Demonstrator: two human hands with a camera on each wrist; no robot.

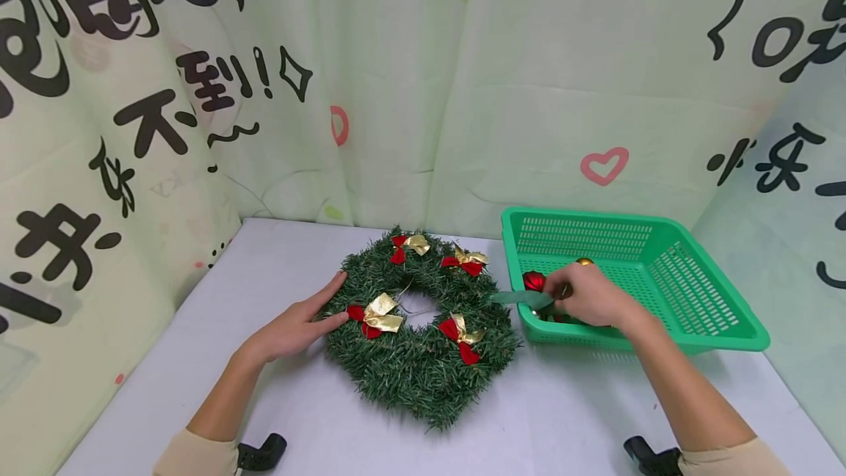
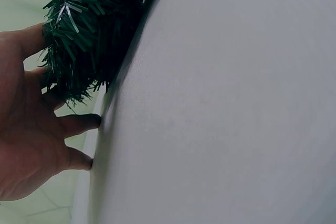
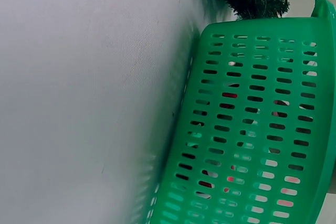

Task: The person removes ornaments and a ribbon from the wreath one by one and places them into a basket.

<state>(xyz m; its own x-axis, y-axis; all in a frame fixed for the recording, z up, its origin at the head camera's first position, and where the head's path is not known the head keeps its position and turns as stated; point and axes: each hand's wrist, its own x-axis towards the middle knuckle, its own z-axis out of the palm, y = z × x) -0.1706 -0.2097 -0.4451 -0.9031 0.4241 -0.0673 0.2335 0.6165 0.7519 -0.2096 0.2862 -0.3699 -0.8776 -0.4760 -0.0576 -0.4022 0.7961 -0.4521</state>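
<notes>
A green wreath (image 1: 423, 388) lies on the table, with several red-and-gold bows (image 1: 381, 314) around its ring. My left hand (image 1: 294, 329) rests against its left side, fingers nearly straight. In the left wrist view, some fingers of that hand (image 2: 31, 114) reach into the needles (image 2: 89, 30), and two fingertips are at the tabletop. My right hand (image 1: 588, 296) reaches over the near left corner of the green basket (image 1: 720, 340). It pinches near the end of a flat green strip (image 1: 518, 297), which stretches across the rim to the wreath. A red ornament (image 1: 534, 281) sits beside the fingertips.
A gold ball (image 1: 584, 261) shows behind the right hand in the basket. Red and white bits show through the basket's slotted wall (image 3: 252, 124). The white table (image 1: 291, 424) meets a printed curtain (image 1: 396, 94) at the back and sides.
</notes>
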